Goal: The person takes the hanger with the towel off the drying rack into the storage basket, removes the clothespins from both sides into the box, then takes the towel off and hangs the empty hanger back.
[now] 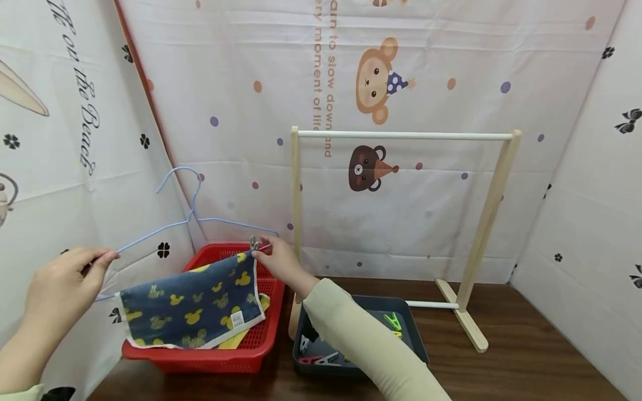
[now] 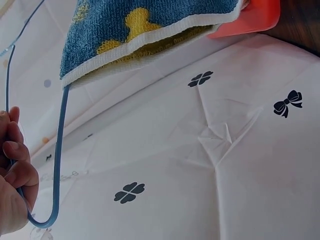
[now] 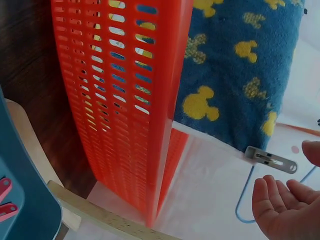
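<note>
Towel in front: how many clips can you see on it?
1: a grey clip at a corner of the towel, beside the right hand. Others could be hidden behind it.

Towel (image 1: 190,303) on hanger (image 1: 193,213); basket (image 1: 215,365) left of tray (image 1: 371,313).

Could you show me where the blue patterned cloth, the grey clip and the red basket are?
Blue patterned cloth (image 1: 193,303): head view, middle of its face.
Grey clip (image 3: 271,160): right wrist view, middle of its body.
Red basket (image 3: 166,100): right wrist view, on its rim.
</note>
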Demonstrator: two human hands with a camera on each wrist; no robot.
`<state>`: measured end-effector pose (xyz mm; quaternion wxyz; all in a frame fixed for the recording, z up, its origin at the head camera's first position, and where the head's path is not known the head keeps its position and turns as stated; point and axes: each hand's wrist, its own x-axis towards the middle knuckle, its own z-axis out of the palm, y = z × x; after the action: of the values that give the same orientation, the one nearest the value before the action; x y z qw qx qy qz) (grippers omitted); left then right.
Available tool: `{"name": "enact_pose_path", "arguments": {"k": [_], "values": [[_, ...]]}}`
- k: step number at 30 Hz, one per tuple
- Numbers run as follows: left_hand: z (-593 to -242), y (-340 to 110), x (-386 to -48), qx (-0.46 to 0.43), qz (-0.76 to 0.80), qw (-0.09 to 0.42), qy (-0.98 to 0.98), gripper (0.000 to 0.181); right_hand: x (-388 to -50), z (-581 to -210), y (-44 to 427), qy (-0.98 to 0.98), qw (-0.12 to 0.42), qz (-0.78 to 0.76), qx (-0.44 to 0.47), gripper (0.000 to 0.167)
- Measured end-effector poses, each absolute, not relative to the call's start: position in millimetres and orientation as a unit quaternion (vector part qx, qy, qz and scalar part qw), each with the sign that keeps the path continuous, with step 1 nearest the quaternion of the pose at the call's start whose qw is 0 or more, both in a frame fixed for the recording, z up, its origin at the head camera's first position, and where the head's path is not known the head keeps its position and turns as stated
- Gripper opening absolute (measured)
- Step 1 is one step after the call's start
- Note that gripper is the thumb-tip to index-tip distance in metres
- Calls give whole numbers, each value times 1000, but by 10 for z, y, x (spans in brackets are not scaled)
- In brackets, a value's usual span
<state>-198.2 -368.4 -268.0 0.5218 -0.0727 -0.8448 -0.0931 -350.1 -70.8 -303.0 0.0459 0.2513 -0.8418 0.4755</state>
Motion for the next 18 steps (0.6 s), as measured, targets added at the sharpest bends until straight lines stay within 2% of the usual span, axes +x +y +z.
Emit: {"name": "enact_pose_path", "arguments": {"k": [8,18], "values": [[-2650,-3665,-1980,-67,-97,519,-847,37,-3622,-3030,-769,-843,29,477,249,54],[-2650,-3654,-1958,-65,-100,514,-849,38,-3673,-3071,-851,-831,50,493,253,46]]}}
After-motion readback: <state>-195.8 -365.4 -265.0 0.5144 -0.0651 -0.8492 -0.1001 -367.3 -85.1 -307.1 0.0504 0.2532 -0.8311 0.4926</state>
